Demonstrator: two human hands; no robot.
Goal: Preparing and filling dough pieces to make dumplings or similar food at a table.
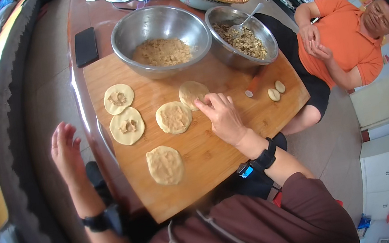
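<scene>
With my right hand [224,116] I am reaching over the wooden board [209,152], fingers bunched at the edge of a dough round [192,91]; whether they are pinching it, I cannot tell. That round is lying against a paste-coated round [173,118]. My left hand [66,149] is hanging half open and empty, off the board's left side. Two rounds topped with small lumps [127,126] are lying along that side, another coated one is sitting nearer me, and a large steel bowl [158,18] is standing behind them.
</scene>
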